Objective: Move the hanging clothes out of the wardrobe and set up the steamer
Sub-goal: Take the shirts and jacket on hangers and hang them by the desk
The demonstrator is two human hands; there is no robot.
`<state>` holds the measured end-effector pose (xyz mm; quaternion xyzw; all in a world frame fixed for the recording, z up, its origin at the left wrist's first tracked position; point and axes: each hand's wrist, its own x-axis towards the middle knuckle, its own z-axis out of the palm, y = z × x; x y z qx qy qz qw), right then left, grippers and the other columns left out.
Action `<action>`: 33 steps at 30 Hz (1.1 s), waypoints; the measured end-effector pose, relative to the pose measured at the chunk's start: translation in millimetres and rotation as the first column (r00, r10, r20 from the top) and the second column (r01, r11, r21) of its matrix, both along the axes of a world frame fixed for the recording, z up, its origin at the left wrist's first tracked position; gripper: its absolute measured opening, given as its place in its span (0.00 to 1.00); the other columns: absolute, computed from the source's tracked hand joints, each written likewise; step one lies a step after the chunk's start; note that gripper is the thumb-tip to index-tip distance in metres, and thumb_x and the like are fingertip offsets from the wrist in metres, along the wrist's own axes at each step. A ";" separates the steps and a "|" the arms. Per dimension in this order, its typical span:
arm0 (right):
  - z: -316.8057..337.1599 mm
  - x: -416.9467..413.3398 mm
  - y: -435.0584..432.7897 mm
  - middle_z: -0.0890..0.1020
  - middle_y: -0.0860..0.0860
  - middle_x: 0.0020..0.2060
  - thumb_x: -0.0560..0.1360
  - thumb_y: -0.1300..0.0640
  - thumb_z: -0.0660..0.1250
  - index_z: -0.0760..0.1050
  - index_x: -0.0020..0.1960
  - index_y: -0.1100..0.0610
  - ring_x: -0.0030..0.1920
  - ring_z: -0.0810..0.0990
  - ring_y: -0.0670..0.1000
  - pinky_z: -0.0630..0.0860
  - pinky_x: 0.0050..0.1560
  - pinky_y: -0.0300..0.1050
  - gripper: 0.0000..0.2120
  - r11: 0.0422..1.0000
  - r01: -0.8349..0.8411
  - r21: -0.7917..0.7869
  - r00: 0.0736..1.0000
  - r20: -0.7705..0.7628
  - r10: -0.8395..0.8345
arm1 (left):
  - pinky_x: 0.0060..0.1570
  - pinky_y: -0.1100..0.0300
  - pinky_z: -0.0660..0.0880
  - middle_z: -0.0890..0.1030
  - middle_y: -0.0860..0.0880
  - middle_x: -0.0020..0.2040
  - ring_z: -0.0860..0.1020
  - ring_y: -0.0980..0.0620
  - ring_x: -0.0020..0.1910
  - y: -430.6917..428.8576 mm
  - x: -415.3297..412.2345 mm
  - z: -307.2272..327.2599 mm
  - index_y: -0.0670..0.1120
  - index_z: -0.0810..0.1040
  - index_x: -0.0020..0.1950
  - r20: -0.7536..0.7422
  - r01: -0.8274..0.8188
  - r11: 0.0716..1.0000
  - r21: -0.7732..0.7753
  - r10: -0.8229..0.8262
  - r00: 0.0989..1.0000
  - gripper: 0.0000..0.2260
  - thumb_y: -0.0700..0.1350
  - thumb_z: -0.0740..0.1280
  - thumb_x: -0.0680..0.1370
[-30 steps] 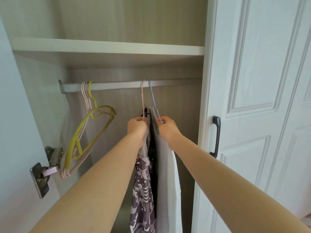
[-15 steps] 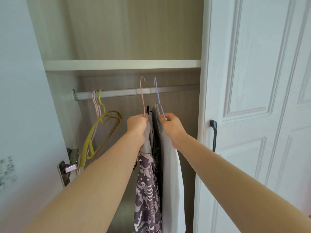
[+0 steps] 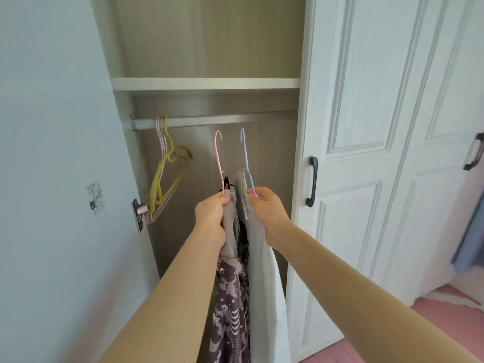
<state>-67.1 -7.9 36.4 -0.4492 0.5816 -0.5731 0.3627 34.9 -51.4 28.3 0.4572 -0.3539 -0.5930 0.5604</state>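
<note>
1. Left hand, centre of the frame: fist clenched around the neck of the pink hanger and the grey fabric below it.
2. Right hand, just right of centre: fingers pinched around the neck of the blue hanger.
3. Both hanger hooks sit below the rail, clear of it.
4. Patterned purple garment, lower centre: hangs beneath the left hand.
5. Pale grey garment: hangs beneath the right hand, touching the patterned one.
6. Empty hangers, yellow and pink, left of centre: hooked on the rail.
7. Shelf, upper centre: above the rail.
8. White door with black handle, right.
</note>
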 end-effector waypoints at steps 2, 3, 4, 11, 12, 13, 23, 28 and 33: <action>-5.3 4.8 24.5 0.74 0.43 0.46 0.81 0.57 0.56 0.71 0.64 0.54 0.47 0.72 0.43 0.65 0.49 0.40 0.14 1.000 0.006 0.014 1.000 0.000 -0.006 | 0.58 0.49 0.75 0.82 0.42 0.55 0.79 0.43 0.55 21.6 7.6 -4.3 0.47 0.83 0.50 -0.018 0.031 0.999 0.021 -0.031 0.999 0.07 0.38 0.68 0.76; -7.6 7.2 37.2 0.74 0.45 0.49 0.81 0.56 0.56 0.71 0.64 0.54 0.50 0.72 0.45 0.65 0.51 0.41 0.14 1.000 0.009 0.025 1.000 0.004 -0.009 | 0.57 0.50 0.75 0.82 0.43 0.55 0.79 0.43 0.55 33.2 11.0 -6.2 0.48 0.83 0.48 -0.030 0.046 0.999 0.029 -0.045 0.999 0.07 0.38 0.68 0.76; -10.0 9.7 50.3 0.74 0.46 0.52 0.81 0.56 0.57 0.71 0.64 0.53 0.53 0.72 0.47 0.65 0.52 0.42 0.14 0.999 0.012 0.039 1.000 0.011 -0.013 | 0.57 0.50 0.76 0.81 0.43 0.55 0.79 0.44 0.54 44.8 14.1 -8.8 0.48 0.82 0.48 -0.045 0.059 0.998 0.036 -0.057 0.997 0.07 0.38 0.67 0.76; -25.8 33.8 141.1 0.76 0.49 0.57 0.80 0.55 0.58 0.74 0.59 0.50 0.57 0.73 0.49 0.69 0.56 0.45 0.10 0.997 0.050 0.062 0.999 0.011 -0.051 | 0.48 0.51 0.78 0.82 0.42 0.50 0.81 0.44 0.47 132.8 35.5 -20.6 0.45 0.81 0.54 -0.185 0.154 0.987 0.038 -0.145 0.972 0.10 0.36 0.65 0.76; -27.3 37.7 152.9 0.76 0.49 0.56 0.80 0.55 0.58 0.74 0.58 0.49 0.57 0.74 0.49 0.70 0.56 0.45 0.10 0.997 0.058 0.059 0.998 0.010 -0.058 | 0.51 0.48 0.78 0.82 0.41 0.51 0.81 0.42 0.48 145.1 38.0 -21.1 0.44 0.81 0.55 -0.192 0.167 0.985 0.039 -0.156 0.969 0.10 0.36 0.65 0.76; -27.9 41.8 165.2 0.77 0.49 0.55 0.80 0.55 0.59 0.74 0.57 0.49 0.55 0.74 0.48 0.70 0.55 0.44 0.09 0.996 0.065 0.053 0.998 0.005 -0.066 | 0.54 0.47 0.77 0.82 0.40 0.52 0.80 0.41 0.51 157.3 40.7 -21.1 0.44 0.81 0.56 -0.184 0.182 0.982 0.041 -0.172 0.968 0.11 0.36 0.65 0.76; -24.2 79.6 303.4 0.77 0.48 0.51 0.78 0.58 0.60 0.75 0.55 0.53 0.50 0.75 0.46 0.69 0.42 0.38 0.08 0.984 0.177 0.003 0.983 -0.059 -0.177 | 0.52 0.52 0.73 0.77 0.41 0.49 0.75 0.44 0.49 288.2 71.3 -26.1 0.41 0.75 0.52 -0.043 0.375 0.924 -0.076 -0.379 0.924 0.09 0.33 0.66 0.74; -30.2 98.3 377.4 0.77 0.48 0.55 0.78 0.59 0.61 0.76 0.54 0.54 0.51 0.74 0.42 0.68 0.44 0.34 0.08 0.973 0.223 -0.058 0.965 -0.128 -0.229 | 0.46 0.59 0.71 0.78 0.45 0.49 0.75 0.48 0.47 356.9 95.5 -31.0 0.44 0.75 0.49 -0.050 0.417 0.905 -0.087 -0.422 0.905 0.08 0.33 0.66 0.74; -33.5 112.8 441.2 0.76 0.48 0.56 0.78 0.57 0.61 0.76 0.55 0.53 0.52 0.74 0.41 0.67 0.43 0.35 0.08 0.969 0.241 -0.055 0.944 -0.217 -0.247 | 0.30 0.67 0.73 0.80 0.49 0.43 0.78 0.56 0.35 416.5 113.6 -32.4 0.43 0.74 0.52 -0.058 0.490 0.864 -0.116 -0.499 0.865 0.09 0.33 0.66 0.75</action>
